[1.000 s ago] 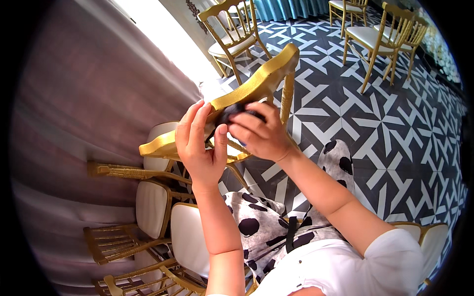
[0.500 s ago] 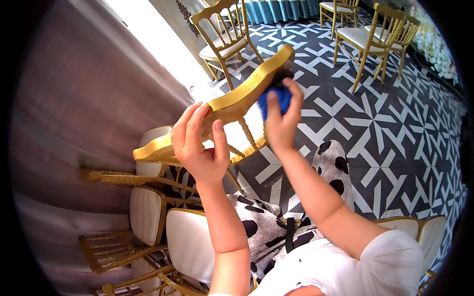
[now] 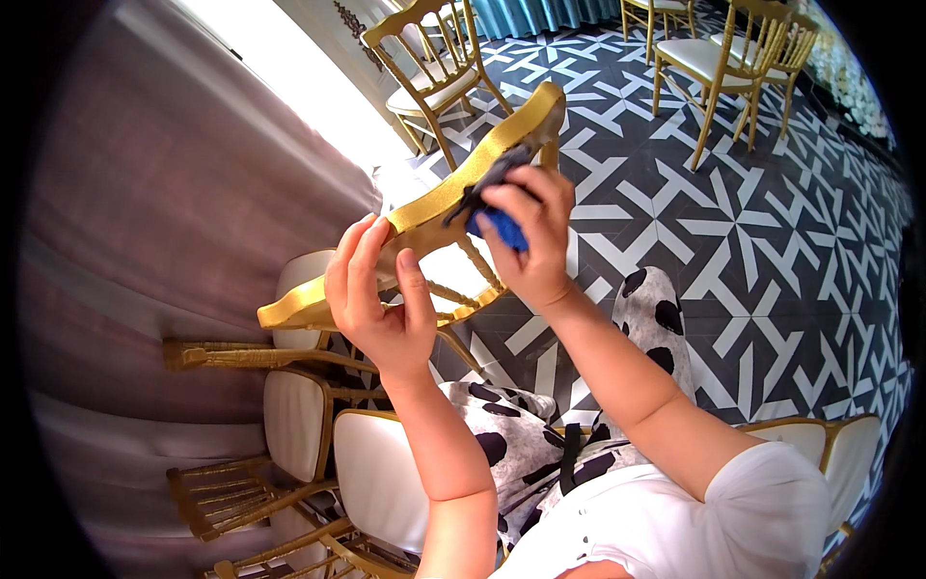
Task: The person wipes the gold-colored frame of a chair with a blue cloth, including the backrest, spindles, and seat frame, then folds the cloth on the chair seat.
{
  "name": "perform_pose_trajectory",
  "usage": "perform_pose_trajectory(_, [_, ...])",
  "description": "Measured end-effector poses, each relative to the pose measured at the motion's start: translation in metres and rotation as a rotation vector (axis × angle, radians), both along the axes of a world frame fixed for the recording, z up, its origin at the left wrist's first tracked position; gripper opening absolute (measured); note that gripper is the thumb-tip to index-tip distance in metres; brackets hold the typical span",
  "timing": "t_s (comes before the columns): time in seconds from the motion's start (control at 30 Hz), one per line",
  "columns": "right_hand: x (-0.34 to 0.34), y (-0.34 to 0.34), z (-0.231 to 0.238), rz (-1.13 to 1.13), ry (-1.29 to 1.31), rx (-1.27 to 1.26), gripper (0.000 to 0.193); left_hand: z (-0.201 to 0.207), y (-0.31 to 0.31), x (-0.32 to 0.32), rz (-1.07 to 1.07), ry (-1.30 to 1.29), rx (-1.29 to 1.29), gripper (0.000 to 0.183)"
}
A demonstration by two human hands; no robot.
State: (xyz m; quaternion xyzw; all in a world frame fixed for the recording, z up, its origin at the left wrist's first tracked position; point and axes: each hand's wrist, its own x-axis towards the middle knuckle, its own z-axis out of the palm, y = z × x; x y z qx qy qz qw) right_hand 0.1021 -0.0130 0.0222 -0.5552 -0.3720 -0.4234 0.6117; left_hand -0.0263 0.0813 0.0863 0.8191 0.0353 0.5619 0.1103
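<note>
A gold wooden chair [image 3: 436, 201] stands before me, its wavy top rail slanting up to the right. Slim turned spindles run below the rail, and its white seat shows between them. My left hand [image 3: 384, 314] is clasped over the rail left of its middle, thumb on the near face and fingers over the top edge. In my right hand [image 3: 540, 241] is a bunched blue and black cloth [image 3: 506, 232], pressed against the near face of the rail right of the middle. The fingers partly cover the cloth.
Several gold chairs with white seats crowd the left, one beside the curtain [image 3: 193, 193] with a pale seat [image 3: 294, 425]. More chairs [image 3: 699, 63] stand at the far right, another [image 3: 434, 82] at the back. Patterned tiles [image 3: 733, 241] cover the floor.
My right hand has slid the cloth along the rail, down and to the left, toward my left hand. My left hand keeps its hold on the rail.
</note>
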Motion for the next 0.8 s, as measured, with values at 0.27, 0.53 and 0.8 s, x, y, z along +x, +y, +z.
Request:
perform_pose_trajectory(0.27, [0.074, -0.015, 0.007, 0.271, 0.625, 0.327, 0.031, -0.007, -0.003, 0.010, 0.058, -0.108, -0.015, 0.026])
perform_pose_trajectory(0.53, [0.087, -0.011, -0.051, 0.552, 0.836, 0.300, 0.032, -0.010, -0.006, 0.019, 0.083, -0.194, -0.092, 0.021])
perform_pose_trajectory(0.8, [0.089, 0.000, -0.090, 0.329, 0.979, 0.234, 0.034, -0.012, -0.003, 0.021, 0.041, -0.207, -0.119, 0.019])
